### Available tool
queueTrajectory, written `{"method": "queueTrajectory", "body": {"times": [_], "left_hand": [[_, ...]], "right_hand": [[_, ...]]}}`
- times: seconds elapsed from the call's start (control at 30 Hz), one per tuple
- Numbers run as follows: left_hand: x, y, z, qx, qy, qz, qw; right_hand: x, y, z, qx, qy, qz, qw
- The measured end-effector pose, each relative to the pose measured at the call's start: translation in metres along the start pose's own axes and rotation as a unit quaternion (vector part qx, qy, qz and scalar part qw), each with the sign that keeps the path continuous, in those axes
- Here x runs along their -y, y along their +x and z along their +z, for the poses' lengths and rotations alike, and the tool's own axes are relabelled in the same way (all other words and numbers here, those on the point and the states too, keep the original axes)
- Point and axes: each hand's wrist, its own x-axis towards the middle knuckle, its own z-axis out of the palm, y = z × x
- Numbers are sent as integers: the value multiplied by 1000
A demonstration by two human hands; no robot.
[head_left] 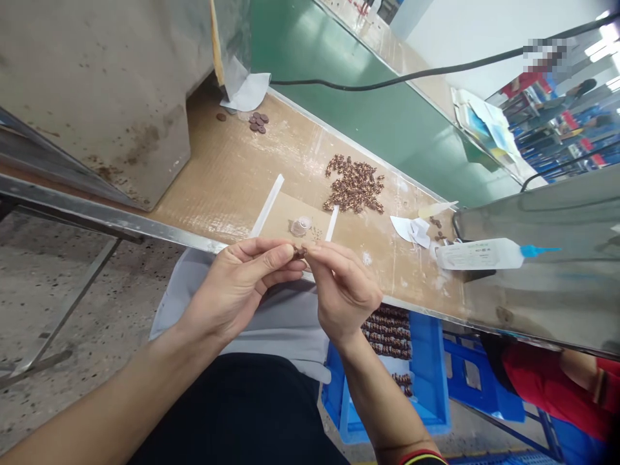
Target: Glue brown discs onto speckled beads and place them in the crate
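My left hand (pixel 242 284) and my right hand (pixel 341 287) meet at the near edge of the brown work table (pixel 227 174). Both are closed in a pinch on one small brown part (pixel 299 250) held between their fingertips. A heap of similar small brown parts (pixel 355 185) lies on the table beyond the hands. A small clear roll of tape (pixel 300 226) and two white strips (pixel 267 204) lie just behind my fingers.
Several brown discs (pixel 258 122) lie at the far left by a grey metal housing (pixel 97 90). A white glue tube with a blue tip (pixel 484 254) lies at right. A blue crate (pixel 416 368) holds rows of parts below the table. A person in red (pixel 547 381) sits at right.
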Motion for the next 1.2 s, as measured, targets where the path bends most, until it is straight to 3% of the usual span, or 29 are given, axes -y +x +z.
{"method": "queueTrajectory", "body": {"times": [0.17,0.27,0.47,0.57,0.67,0.87,1.2], "left_hand": [[11,9,7,3,35,-26,999],[17,14,6,8,67,-29,997],[23,20,-16,-27,150,63,986],[25,20,-22,-28,165,78,983],[25,20,-22,-29,178,73,981],[25,20,-21,-36,204,59,976],[30,22,-19,-76,215,90,970]], "right_hand": [[-4,-4,-15,1,-27,39,999],[-17,-4,-39,2,-68,57,996],[-92,-4,-117,-34,-273,47,960],[-127,-12,-138,-8,-317,86,945],[-142,-20,-141,4,-302,119,946],[-142,-20,-139,-16,-254,114,960],[-154,-28,-140,-10,-264,137,955]]}}
